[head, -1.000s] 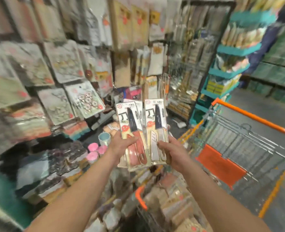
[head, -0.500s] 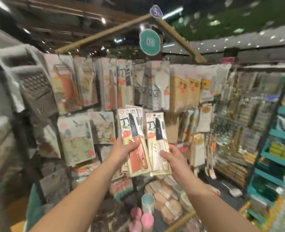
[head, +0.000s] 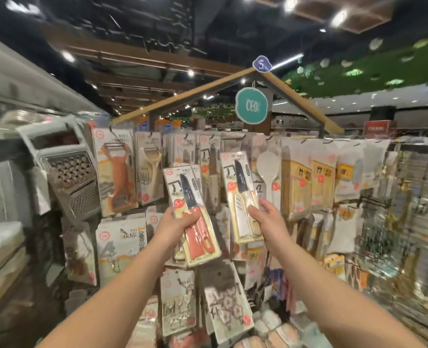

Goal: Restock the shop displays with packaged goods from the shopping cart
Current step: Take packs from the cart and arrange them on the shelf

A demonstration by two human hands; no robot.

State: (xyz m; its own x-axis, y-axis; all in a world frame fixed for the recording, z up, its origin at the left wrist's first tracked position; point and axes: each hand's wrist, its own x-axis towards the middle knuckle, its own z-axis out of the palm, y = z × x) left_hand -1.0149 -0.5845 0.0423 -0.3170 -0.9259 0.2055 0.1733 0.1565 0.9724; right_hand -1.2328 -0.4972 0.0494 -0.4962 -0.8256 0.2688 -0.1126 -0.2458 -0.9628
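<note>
— How are the arms set?
— Both bare forearms reach up from the near edge toward the far display, the hands apart at about the same height.
— The left hand (head: 176, 223)?
— Thumb across the front of a knife pack (head: 195, 222), fingers curled behind it.
— The right hand (head: 266, 214)?
— Pinching a second knife pack (head: 243, 197) at its right edge, wrist tilted left.

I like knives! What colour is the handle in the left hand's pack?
Orange-red handle, head view.

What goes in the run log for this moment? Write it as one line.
left hand: grips orange knife packs | right hand: pinches white knife pack | place: hanging display | hung: not yet
</note>
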